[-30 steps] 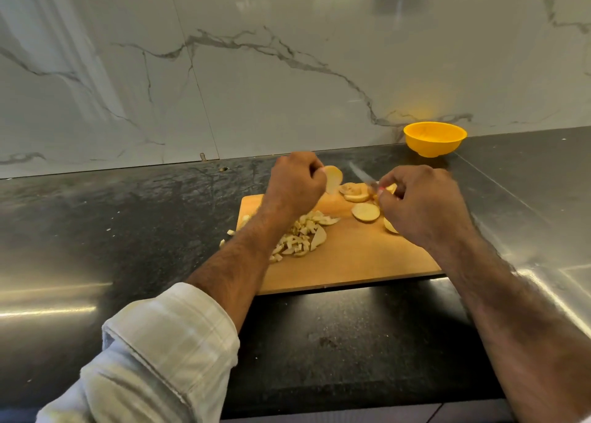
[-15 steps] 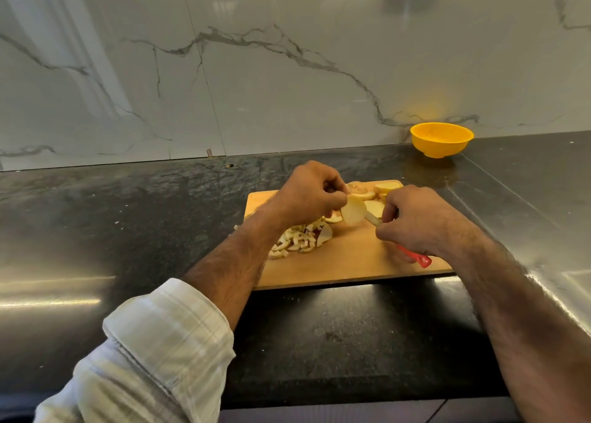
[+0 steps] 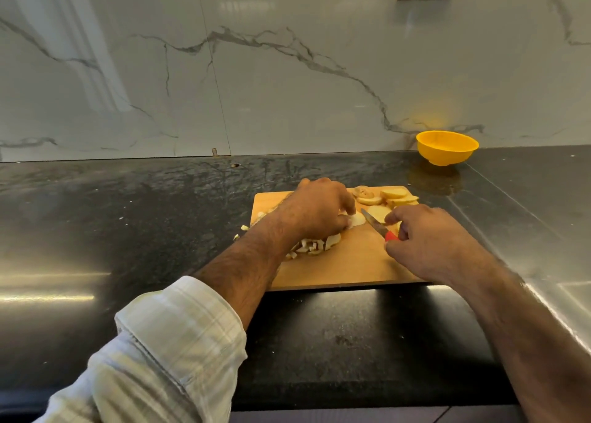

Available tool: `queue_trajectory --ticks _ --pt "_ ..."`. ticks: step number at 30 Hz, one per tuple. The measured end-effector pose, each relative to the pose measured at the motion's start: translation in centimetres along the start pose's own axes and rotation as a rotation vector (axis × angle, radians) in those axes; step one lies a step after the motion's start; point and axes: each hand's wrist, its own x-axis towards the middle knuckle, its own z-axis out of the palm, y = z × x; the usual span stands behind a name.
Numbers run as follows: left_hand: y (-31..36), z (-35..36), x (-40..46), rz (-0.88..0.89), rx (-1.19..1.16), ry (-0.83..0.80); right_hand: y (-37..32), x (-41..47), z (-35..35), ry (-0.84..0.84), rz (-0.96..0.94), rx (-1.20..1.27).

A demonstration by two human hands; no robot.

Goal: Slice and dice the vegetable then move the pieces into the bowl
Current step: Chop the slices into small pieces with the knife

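Now down on the cutting board point(image 3: 351, 262): one round slice point(image 3: 356, 220), pinned flat under the fingertips of the left hand point(image 3: 319, 210). Half a second back, held in the air between both hands; a second back, lifted higher, near the far edge of the board. Right hand point(image 3: 428, 240) wrapped round the red handle of the knife point(image 3: 377, 227), blade angled toward the slice, tip just beside it, no cut begun as far as can be told. A second ago pointed away toward the wall; since swung round and lowered. Reads as the start of dicing this slice.

Diced pieces point(image 3: 315, 246) heaped on the near left of the board, partly hidden under the left wrist, a few strays on the bench point(image 3: 128, 214) off the board's left edge. Uncut slices point(image 3: 383, 197) stacked at the far right corner, one more lying just beside the blade. Yellow bowl point(image 3: 447, 147) well apart at the back right by the wall, nothing visible inside. Several slices left to dice, then the transfer; roughly midway, by judgement.
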Motion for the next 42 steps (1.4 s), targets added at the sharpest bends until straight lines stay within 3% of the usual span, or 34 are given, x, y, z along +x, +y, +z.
queue_trajectory --ticks 6,16,29,42 --pt "-0.2 -0.5 0.1 -0.007 -0.002 -0.049 -1.5 -2.0 0.6 0.076 -0.023 -0.071" --pt "0.3 -0.8 -0.2 0.020 0.086 -0.132 -4.4 -3.2 1.7 -0.012 -0.023 -0.241" --pt "0.7 -0.7 0.2 0.013 0.097 -0.146 -5.0 -0.2 1.8 0.017 -0.003 -0.204" --pt "-0.1 -0.7 0.0 -0.012 0.051 -0.080 -4.3 -2.6 2.0 0.021 -0.047 -0.156"
